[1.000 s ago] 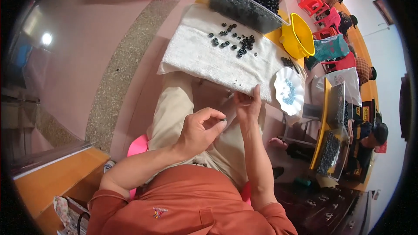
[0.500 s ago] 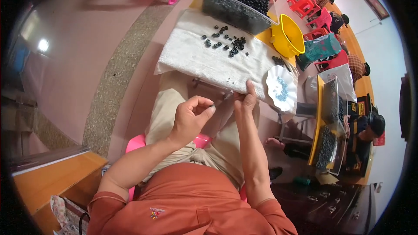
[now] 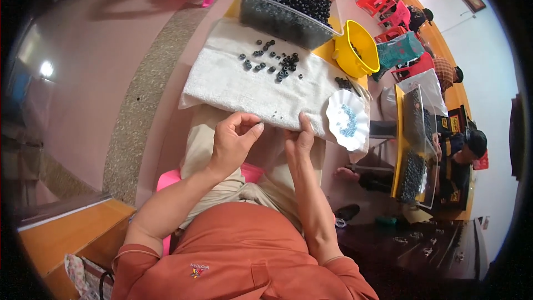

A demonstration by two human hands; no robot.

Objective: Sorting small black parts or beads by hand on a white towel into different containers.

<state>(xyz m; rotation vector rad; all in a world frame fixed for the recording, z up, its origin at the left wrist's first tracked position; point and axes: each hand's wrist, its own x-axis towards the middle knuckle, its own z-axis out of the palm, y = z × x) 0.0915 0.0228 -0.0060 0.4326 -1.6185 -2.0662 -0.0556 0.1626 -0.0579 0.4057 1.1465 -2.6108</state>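
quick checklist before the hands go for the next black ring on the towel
1. Left hand free: cannot tell; thumb and fingers are pinched together, anything between them is too small to see.
2. Right hand free: cannot tell; it rests at the near edge of the white towel.
3. Loose black rings available on the towel: ok.
4. Towel lies flat on the table: ok.
5. White scalloped plate with small blue pieces is beside the right hand: ok.
6. Clear bin of black rings behind the towel is full: ok.

A rough white cloth towel (image 3: 250, 86) carries matt black rings (image 3: 275, 64); behind sit a clear plastic tub (image 3: 277, 19) and a glossy yellow plastic bowl (image 3: 347, 58).
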